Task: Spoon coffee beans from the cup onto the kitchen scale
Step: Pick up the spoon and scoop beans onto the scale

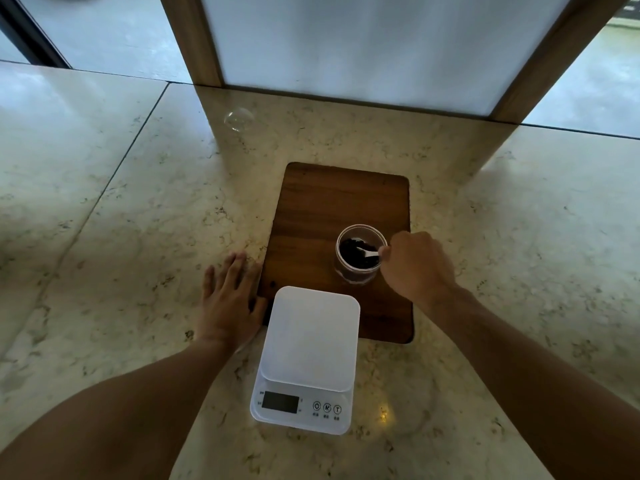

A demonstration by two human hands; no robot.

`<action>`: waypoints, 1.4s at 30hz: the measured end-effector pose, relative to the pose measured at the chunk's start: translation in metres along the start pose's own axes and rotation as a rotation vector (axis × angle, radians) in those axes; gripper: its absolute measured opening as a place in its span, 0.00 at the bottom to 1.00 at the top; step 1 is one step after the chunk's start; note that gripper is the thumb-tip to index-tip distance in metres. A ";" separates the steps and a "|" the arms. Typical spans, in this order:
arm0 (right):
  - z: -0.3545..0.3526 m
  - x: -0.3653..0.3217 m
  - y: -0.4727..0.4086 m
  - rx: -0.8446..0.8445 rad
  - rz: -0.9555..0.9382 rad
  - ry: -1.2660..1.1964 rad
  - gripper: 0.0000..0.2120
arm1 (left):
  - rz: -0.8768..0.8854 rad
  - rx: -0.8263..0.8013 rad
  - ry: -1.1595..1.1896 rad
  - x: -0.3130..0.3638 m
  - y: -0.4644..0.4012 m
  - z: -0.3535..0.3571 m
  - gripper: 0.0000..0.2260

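A clear cup (360, 268) holding dark coffee beans (353, 249) stands on a wooden board (332, 209). My right hand (419, 265) is just right of the cup, closed on a small white spoon (369, 251) whose bowl dips into the beans. The white kitchen scale (310, 341) sits in front of the cup, its platform bare and its display dark. My left hand (230, 306) rests flat on the counter with fingers spread, its thumb side touching the board's left edge, beside the scale.
The marble counter (121, 220) stretches left and right. A clear domed lid (239, 118) lies at the back left. A wood-framed frosted panel (363, 46) stands behind the board.
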State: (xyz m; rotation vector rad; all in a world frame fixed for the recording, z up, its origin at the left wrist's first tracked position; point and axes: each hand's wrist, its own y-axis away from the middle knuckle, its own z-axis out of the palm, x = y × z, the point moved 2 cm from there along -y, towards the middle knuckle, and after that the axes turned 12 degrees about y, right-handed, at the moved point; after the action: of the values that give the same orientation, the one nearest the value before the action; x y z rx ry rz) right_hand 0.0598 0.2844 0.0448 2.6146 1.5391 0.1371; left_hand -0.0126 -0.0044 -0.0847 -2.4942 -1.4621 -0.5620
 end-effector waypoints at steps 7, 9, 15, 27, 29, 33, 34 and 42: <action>0.004 0.005 -0.009 -0.094 0.020 -0.104 0.15 | 0.005 -0.001 -0.011 -0.002 0.000 0.001 0.31; 0.005 0.007 -0.010 -0.108 0.012 -0.132 0.16 | 0.004 -0.001 -0.014 -0.002 0.000 0.002 0.30; 0.003 0.013 -0.009 -0.149 -0.009 -0.210 0.18 | 0.003 -0.014 -0.018 -0.002 0.000 0.001 0.31; 0.002 0.025 -0.007 -0.230 0.049 -0.415 0.16 | -0.006 -0.018 -0.016 -0.001 -0.001 0.001 0.31; 0.003 0.026 -0.007 -0.231 0.057 -0.435 0.16 | -0.009 -0.018 -0.019 0.000 -0.001 0.000 0.31; 0.005 0.028 -0.007 -0.224 0.056 -0.448 0.16 | -0.012 -0.010 -0.016 0.000 0.000 0.000 0.31; 0.005 0.028 -0.007 -0.223 0.059 -0.452 0.16 | -0.010 -0.008 -0.013 0.000 0.000 -0.001 0.31; 0.009 0.033 -0.008 -0.231 0.086 -0.484 0.16 | -0.012 -0.018 -0.004 0.001 -0.001 -0.001 0.31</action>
State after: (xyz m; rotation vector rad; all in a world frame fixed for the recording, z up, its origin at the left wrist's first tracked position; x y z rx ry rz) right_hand 0.0702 0.3166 0.0359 2.3060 1.1692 -0.2748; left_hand -0.0130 -0.0036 -0.0834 -2.5037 -1.4803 -0.5751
